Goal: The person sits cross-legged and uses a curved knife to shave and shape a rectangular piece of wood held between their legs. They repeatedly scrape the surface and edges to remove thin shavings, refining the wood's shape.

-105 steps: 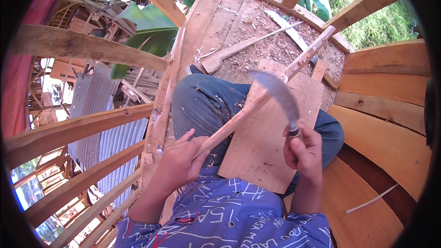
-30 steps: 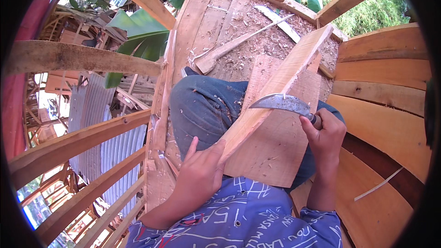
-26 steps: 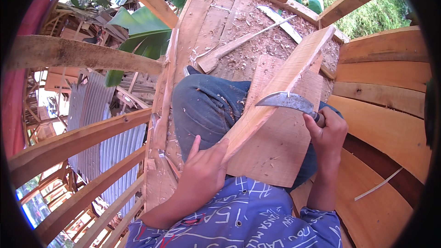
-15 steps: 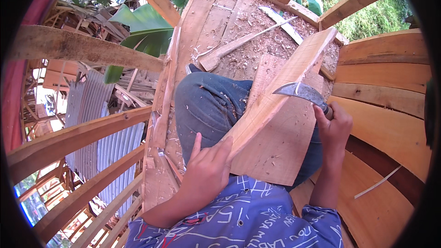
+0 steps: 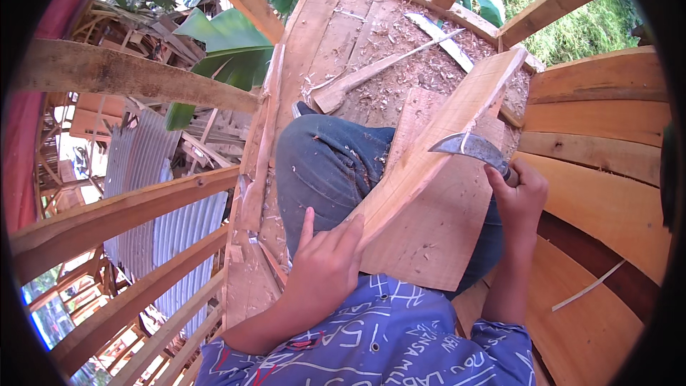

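A long, slightly bowed wooden board slants across my lap, its far end raised toward the upper right. Its near end is gripped by my left hand, with the thumb-side finger sticking up off the wood. In my right hand is a curved knife; my fingers wrap its dark handle. The blade lies against the board's right edge, where a thin pale shaving curls up. Under the board, a wide flat plank rests over my legs.
Beyond my knee, a roughly cut paddle-shaped piece of wood and a pale strip lie among shavings on the plank floor. Wooden rails bound the left side, with corrugated sheets below. A curved plank wall stands close on the right.
Very little differs. The whole view has shifted slightly, and the blade stays at nearly the same spot on the board's edge. Both hands keep their hold.
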`<state>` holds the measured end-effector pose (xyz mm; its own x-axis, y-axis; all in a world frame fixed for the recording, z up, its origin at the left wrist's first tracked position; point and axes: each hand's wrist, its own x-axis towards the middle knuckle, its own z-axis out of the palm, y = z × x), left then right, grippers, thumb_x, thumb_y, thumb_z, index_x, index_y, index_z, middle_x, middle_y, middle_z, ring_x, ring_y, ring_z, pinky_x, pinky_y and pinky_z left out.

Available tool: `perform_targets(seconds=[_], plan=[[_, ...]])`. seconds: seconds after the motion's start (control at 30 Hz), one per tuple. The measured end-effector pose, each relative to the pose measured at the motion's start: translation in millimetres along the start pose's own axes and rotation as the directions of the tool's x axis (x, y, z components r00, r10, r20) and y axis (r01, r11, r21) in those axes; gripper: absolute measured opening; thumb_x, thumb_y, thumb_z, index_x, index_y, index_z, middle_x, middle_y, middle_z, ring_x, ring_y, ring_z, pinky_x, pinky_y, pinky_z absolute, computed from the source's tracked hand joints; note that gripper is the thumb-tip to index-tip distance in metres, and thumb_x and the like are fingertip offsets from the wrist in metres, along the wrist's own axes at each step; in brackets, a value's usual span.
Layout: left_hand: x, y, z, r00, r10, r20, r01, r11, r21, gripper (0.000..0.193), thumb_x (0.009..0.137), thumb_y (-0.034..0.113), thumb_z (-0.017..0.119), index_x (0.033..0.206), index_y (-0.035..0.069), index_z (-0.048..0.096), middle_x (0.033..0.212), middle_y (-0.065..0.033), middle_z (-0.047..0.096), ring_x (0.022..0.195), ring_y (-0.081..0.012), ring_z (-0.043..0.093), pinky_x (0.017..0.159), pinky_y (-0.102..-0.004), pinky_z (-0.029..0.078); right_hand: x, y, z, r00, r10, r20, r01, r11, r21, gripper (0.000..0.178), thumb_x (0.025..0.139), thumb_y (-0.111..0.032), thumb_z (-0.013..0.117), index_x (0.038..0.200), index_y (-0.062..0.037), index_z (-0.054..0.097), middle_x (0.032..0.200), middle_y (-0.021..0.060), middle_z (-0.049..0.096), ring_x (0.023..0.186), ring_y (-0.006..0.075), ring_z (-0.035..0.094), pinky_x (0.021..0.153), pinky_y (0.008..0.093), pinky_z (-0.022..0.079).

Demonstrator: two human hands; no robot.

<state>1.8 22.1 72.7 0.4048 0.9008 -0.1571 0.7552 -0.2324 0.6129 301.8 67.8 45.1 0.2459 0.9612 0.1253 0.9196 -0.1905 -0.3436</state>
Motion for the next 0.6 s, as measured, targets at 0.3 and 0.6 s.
perform_targets(seconds=[0.3, 0.6], plan=[[3.3, -2.2, -3.5, 0.999, -0.032, -0.011, 0.032, 0.998, -0.062, 0.038, 0.083, 0.003, 0.062, 0.12, -0.002, 0.056, 0.084, -0.0144, 0.064, 0.076, -0.0292, 0.064, 0.111, -0.0592, 0.026, -7.2, 5.5, -34.5, 0.606, -0.301, 0.736, -0.722, 0.18, 0.668, 0.023, 0.09, -0.017, 0.065, 0.102, 0.0013, 0.058, 0.06, -0.0043, 0.05, 0.043, 0.0028, 0.041, 0.04, 0.0189, 0.029], [6.5, 2.3, -9.0, 0.998, -0.063, 0.02, 0.064, 0.997, -0.032, 0.041, 0.081, 0.001, 0.064, 0.121, -0.003, 0.055, 0.086, -0.0148, 0.065, 0.076, -0.0286, 0.064, 0.111, -0.0583, 0.026, -35.5, -15.4, -4.3, 0.919, -0.04, 0.393, -0.313, 0.531, 0.787, 0.024, 0.084, -0.008, 0.071, 0.104, 0.0031, 0.063, 0.078, 0.0012, 0.066, 0.065, 0.0085, 0.058, 0.058, 0.0226, 0.045]])
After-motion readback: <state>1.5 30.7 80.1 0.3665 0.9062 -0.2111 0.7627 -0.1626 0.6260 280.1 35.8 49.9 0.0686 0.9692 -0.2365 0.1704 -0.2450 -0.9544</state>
